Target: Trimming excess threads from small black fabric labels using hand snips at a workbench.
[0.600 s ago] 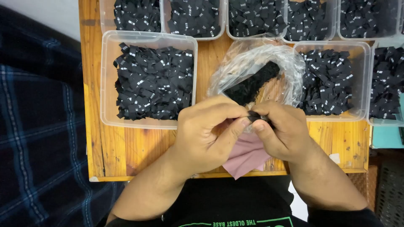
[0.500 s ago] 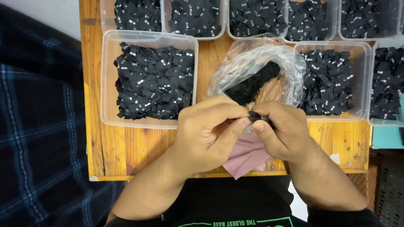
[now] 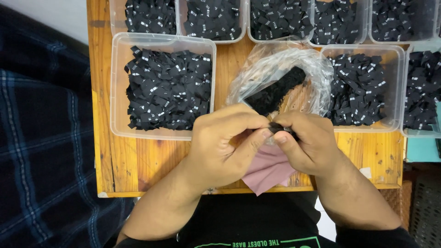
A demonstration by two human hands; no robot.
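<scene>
My left hand (image 3: 225, 144) and my right hand (image 3: 305, 144) meet over the front of a wooden table (image 3: 151, 163). Both pinch a small black label (image 3: 275, 127) between thumbs and forefingers. A pink cloth (image 3: 268, 170) lies under the hands and hangs over the table's front edge. Just behind the hands sits a crumpled clear plastic bag (image 3: 280, 69) with a stack of black labels (image 3: 275, 92) inside it.
Clear plastic tubs full of black labels stand around: a large one (image 3: 117, 92) at the left, one (image 3: 395, 92) at the right, several along the back (image 3: 248, 27). A dark plaid fabric (image 3: 41, 151) lies left of the table.
</scene>
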